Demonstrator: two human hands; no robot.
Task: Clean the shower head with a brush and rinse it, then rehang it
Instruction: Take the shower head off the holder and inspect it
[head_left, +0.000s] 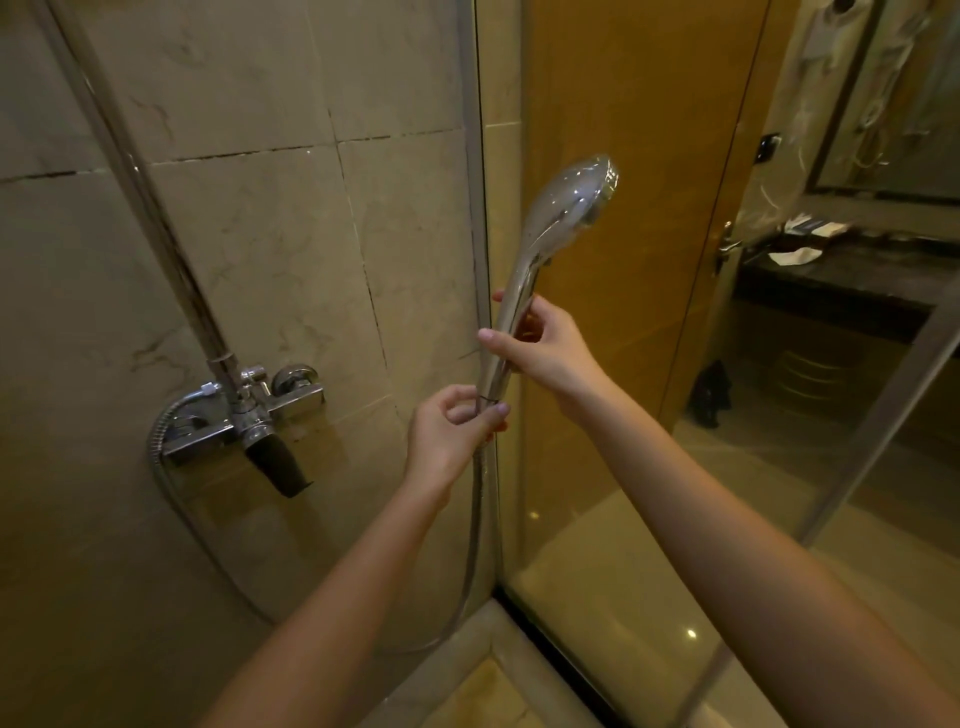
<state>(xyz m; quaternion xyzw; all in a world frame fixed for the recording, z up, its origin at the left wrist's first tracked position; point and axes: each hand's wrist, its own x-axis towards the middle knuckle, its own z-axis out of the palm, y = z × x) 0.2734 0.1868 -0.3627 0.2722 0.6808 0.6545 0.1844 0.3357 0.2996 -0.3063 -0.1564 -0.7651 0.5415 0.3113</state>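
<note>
Head view: right hand grips shower head; left hand pinches hose

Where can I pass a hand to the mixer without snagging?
Bare tile between the mixer and the left hand, above the hose loop. Crowded by the glass panel, where the right hand grips the shower head and the hose hangs.

Surface finishes observed

Glossy chrome shower head, ribbed metal hose; veined stone-look wall tiles noted smooth.

Arms extended, right hand gripping above, left hand pinching just below.
</note>
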